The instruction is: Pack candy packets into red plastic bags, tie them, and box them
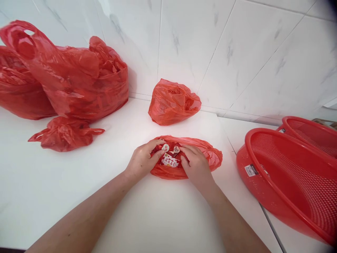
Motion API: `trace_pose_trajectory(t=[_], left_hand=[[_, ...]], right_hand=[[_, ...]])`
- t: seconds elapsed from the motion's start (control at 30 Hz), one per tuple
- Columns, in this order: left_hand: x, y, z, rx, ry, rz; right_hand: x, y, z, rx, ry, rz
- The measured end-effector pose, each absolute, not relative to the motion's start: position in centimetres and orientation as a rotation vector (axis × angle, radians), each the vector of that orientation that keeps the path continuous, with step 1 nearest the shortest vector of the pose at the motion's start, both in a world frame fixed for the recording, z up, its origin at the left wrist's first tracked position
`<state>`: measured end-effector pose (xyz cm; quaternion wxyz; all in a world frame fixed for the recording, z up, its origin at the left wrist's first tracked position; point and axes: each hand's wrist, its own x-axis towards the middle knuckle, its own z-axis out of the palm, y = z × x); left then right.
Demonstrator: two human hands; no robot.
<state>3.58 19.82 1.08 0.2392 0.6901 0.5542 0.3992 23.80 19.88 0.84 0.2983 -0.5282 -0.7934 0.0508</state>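
A red plastic bag (216, 158) lies open on the white table in front of me, its mouth spread wide. Inside it are small red items, among them a white packet with red printed characters (170, 161). My left hand (143, 157) reaches in from the left, thumb and fingers closed on a round white tag with printed characters (165, 147). From the right, my right hand (196, 163) has its fingertips closed at a cream tag with dark printing (176, 149). What the tags are fixed to is mostly hidden.
Another red bag (172, 102) stands against the marble-look wall behind. Large stuffed red bags (86, 80) and a small tied one (67, 135) sit at the left. Two red mesh plastic baskets (279, 175) occupy the right side, beyond a seam in the tabletop.
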Motion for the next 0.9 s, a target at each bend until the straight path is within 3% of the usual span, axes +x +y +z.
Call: trace_pose_trajectory(t=[0.23,0.9], left_hand=[[3.5,19.9,1.1,1.933,1.493,1.104],[3.4,19.7,1.5,1.902,1.549,1.16]], right_hand=[[23.4,21.1,-0.4,-1.478,-2.323,0.16],[24.4,19.8,0.5,-1.238,-1.938,0.015]])
